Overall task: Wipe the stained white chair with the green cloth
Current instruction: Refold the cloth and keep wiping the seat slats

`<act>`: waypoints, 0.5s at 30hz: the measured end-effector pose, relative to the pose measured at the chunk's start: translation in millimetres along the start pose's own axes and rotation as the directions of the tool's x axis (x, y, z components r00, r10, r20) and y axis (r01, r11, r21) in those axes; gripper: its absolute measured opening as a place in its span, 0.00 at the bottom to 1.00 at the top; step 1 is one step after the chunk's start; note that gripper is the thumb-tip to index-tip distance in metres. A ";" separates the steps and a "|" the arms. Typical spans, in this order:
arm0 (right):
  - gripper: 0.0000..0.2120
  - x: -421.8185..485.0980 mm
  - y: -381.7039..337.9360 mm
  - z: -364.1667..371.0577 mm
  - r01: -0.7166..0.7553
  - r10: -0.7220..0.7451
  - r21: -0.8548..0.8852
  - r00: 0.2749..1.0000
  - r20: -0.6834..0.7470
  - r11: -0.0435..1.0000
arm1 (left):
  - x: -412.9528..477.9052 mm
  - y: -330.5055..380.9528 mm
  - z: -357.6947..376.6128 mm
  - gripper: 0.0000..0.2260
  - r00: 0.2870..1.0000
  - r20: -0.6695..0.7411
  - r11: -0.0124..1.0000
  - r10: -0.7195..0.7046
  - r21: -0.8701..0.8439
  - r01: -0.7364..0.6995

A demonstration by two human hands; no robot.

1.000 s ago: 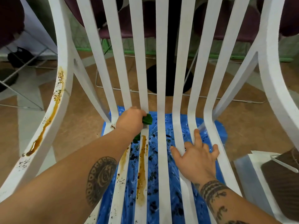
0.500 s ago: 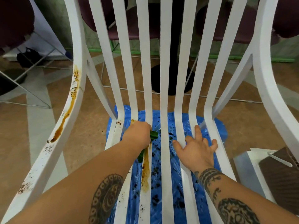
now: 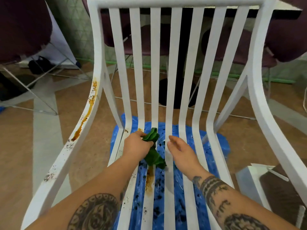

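Two changes; right hand off chair, green cloth hanging loose

Blue plastic sheet w/ dark specks on brown floor, purple chairs + black pedestal base at back, white box btm right, black bag far left.
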State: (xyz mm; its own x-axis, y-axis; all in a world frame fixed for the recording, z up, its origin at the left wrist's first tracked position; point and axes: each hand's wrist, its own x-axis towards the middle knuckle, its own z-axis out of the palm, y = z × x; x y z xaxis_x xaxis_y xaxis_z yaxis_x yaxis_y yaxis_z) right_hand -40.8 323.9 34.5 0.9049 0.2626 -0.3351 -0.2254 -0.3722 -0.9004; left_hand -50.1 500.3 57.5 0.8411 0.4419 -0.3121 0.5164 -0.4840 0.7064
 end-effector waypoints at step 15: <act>0.11 39.2 -17.1 12.2 0.010 -0.021 -0.068 0.986 -0.165 0.998 | -13.0 -20.1 -38.4 0.16 0.961 -0.202 0.890 -0.189 -0.449 0.081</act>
State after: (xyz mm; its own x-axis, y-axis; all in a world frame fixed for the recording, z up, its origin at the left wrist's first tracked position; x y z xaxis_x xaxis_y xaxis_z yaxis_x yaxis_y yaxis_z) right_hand -5.9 351.5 33.4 0.9565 0.1196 -0.2660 -0.1918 -0.4289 -0.8827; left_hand -77.7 533.3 71.8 0.6778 0.6690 -0.3050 0.4551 -0.0559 0.8887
